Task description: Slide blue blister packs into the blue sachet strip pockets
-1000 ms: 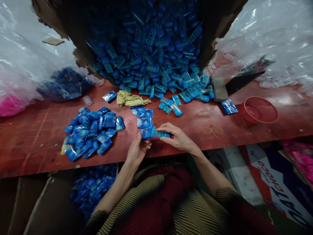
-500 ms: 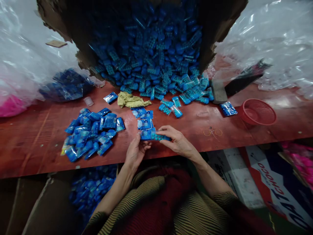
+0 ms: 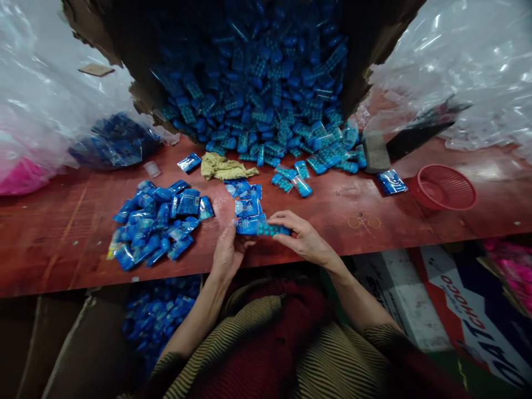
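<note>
Just above the table's front edge, my left hand (image 3: 229, 252) pinches a flat blue printed packet (image 3: 246, 225) between thumb and fingers. My right hand (image 3: 305, 238) grips a small clear pack of teal balls (image 3: 274, 229) from its right end. The pack's left end meets the packet's right edge; whether it is inside cannot be made out. Beyond my hands lie several similar flat packets (image 3: 247, 208), partly overlapping. To the left is a heap of plump blue packets (image 3: 153, 221). A few loose ball packs (image 3: 301, 185) rest farther back.
A torn cardboard box (image 3: 97, 33) full of teal ball packs spills onto the red table (image 3: 332, 213). A yellow cloth (image 3: 224, 167) lies before it. At right are a red basket (image 3: 444, 188), a blue packet (image 3: 391, 182) and rubber bands (image 3: 366, 221). Plastic bags (image 3: 494, 72) flank the box.
The view has shifted slightly. Both hands keep their grip, with the packet and the ball pack still end to end; little else differs.
</note>
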Demonstrator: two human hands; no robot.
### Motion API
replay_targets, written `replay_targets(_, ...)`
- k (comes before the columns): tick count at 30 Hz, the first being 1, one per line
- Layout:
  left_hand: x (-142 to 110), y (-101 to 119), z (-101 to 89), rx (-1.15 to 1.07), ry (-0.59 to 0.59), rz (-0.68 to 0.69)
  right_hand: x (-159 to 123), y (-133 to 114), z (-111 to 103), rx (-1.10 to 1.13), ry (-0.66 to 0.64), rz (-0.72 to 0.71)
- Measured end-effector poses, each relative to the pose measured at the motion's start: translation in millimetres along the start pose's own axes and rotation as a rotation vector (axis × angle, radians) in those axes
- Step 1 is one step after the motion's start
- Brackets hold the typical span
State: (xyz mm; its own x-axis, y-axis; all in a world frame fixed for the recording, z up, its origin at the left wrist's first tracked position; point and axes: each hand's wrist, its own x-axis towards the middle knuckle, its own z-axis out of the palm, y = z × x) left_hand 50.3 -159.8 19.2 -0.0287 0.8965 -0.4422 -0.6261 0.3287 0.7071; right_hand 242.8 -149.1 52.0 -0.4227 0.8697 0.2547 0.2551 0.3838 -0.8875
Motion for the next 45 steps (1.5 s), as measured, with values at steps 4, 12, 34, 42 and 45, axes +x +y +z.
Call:
replay_targets(4,-1,-1,0.4,-0.021,-0.005,-0.006,0,-3,0,-0.018,-0.015,-0.005)
replay_targets(12,2,5,-1.5,0.041,-0.004,0.105,1,-6,-1,-0.024,-0.010,0.010)
replay_targets(34,2,9,-1.2,0.071,-0.046,0.049,3,-9,8,0.017,0.090,0.040)
replay_targets(42,3,6,4.8,0.070,0.061,0.061,-4,2,23,0.076,0.155,0.055)
replay_targets(45,3,6,7.3,0.086,0.078,0.052,-6,10,28,0.098,0.183,0.020)
